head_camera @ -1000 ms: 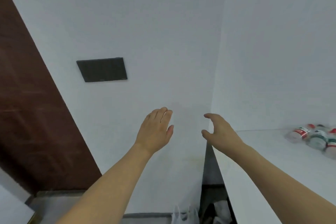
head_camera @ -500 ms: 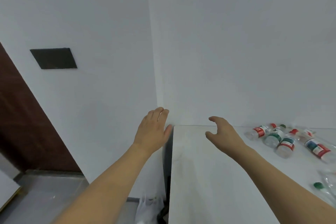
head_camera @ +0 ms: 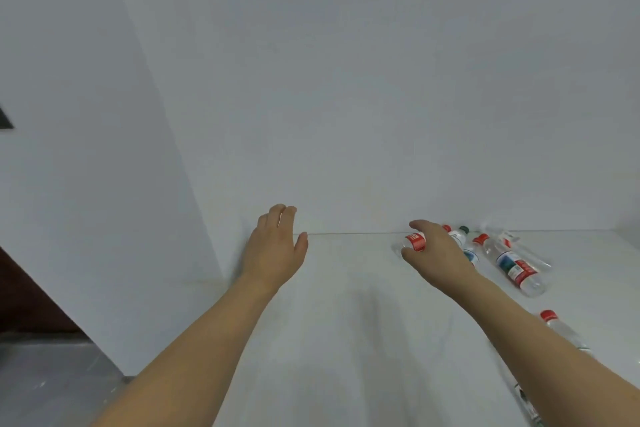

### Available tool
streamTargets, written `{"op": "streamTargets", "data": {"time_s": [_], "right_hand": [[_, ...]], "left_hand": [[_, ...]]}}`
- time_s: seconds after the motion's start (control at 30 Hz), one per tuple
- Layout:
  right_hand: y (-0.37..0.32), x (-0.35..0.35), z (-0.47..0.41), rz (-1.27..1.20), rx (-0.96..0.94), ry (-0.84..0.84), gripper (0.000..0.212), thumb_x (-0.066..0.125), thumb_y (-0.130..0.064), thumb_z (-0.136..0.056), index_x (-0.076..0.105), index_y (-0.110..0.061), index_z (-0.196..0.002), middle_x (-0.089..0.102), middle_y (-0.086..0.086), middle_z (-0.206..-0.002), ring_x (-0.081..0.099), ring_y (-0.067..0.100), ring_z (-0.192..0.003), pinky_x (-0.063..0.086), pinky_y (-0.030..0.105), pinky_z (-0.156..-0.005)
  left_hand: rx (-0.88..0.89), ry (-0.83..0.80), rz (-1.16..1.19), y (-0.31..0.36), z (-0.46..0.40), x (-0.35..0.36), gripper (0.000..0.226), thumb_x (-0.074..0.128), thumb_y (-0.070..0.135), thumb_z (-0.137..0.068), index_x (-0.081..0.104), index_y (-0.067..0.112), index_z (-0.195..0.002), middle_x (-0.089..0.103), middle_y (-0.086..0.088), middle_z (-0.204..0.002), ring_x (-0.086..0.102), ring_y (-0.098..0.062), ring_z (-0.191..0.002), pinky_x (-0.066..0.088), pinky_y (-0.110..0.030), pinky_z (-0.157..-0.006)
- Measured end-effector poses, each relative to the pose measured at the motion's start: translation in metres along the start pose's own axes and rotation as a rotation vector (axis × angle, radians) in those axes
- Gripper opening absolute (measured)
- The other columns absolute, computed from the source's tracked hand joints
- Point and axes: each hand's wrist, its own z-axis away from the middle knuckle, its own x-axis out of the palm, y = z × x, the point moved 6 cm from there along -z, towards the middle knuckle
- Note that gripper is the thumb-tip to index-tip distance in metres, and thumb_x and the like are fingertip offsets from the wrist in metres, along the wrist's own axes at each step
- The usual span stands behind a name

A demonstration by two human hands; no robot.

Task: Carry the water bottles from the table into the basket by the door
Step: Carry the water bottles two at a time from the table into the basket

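Observation:
Several clear water bottles lie on their sides on the white table (head_camera: pixel 346 322) near the back wall. My right hand (head_camera: pixel 438 255) hovers over the leftmost bottle (head_camera: pixel 412 243), which has a red label, fingers curved and apart, not closed on it. A longer bottle (head_camera: pixel 512 265) with a red cap lies to the right, and another bottle (head_camera: pixel 561 329) lies nearer me beside my right forearm. My left hand (head_camera: pixel 277 248) is open, held above the table's far left corner. The basket is out of view.
White walls close the back and the left. A dark brown door (head_camera: pixel 24 295) and grey floor (head_camera: pixel 45 388) show at lower left. The table's left edge runs along the wall corner.
The view has swung right, from the door and wall to the table. The bottles now sit near centre right, and my right hand has reached out over the leftmost one.

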Motion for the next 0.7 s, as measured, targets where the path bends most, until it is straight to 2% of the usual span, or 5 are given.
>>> {"op": "streamTargets", "data": {"time_s": [0.13, 0.27, 0.43, 0.57, 0.7], "right_hand": [[0.051, -0.031, -0.017, -0.009, 0.007, -0.063, 0.045, 0.06, -0.017, -0.084, 0.055, -0.013, -0.129, 0.057, 0.007, -0.128, 0.059, 0.026, -0.107, 0.053, 0.038, -0.087], [0.083, -0.056, -0.037, 0.01, 0.009, -0.094, 0.031, 0.061, -0.01, -0.085, 0.06, -0.006, -0.116, 0.061, 0.011, -0.115, 0.056, 0.025, -0.09, 0.046, 0.035, -0.076], [0.133, -0.069, -0.054, -0.007, -0.003, -0.133, 0.046, 0.062, -0.015, -0.088, 0.052, -0.01, -0.132, 0.054, 0.002, -0.116, 0.053, 0.014, -0.087, 0.042, 0.021, -0.064], [0.197, -0.093, -0.07, 0.026, 0.029, -0.159, 0.036, 0.063, -0.015, -0.088, 0.057, -0.009, -0.123, 0.055, 0.003, -0.113, 0.051, 0.019, -0.093, 0.042, 0.028, -0.073], [0.277, -0.109, -0.094, 0.063, 0.127, -0.273, 0.056, 0.063, -0.016, -0.088, 0.046, -0.007, -0.14, 0.053, 0.009, -0.135, 0.055, 0.025, -0.115, 0.039, 0.029, -0.086]], "left_hand": [[-0.106, -0.038, 0.01, 0.048, 0.005, 0.028, 0.051, 0.057, 0.03, -0.097, 0.049, 0.006, -0.14, 0.047, -0.011, -0.144, 0.049, -0.033, -0.125, 0.049, -0.042, -0.094], [-0.191, -0.1, 0.04, 0.083, 0.017, 0.057, 0.052, 0.054, 0.034, -0.098, 0.045, 0.009, -0.143, 0.044, -0.007, -0.147, 0.045, -0.028, -0.129, 0.048, -0.039, -0.096], [-0.286, -0.171, 0.095, 0.117, 0.006, 0.103, 0.055, 0.049, 0.037, -0.1, 0.039, 0.011, -0.147, 0.038, -0.004, -0.15, 0.04, -0.026, -0.132, 0.048, -0.04, -0.093], [-0.419, -0.245, 0.19, 0.169, 0.01, 0.149, 0.057, 0.05, 0.038, -0.1, 0.037, 0.01, -0.148, 0.036, -0.008, -0.152, 0.042, -0.029, -0.131, 0.043, -0.039, -0.096], [-0.507, -0.374, 0.224, 0.23, 0.014, 0.199, 0.058, 0.049, 0.042, -0.1, 0.036, 0.013, -0.149, 0.038, -0.008, -0.15, 0.049, -0.028, -0.127, 0.044, -0.038, -0.098]]}}
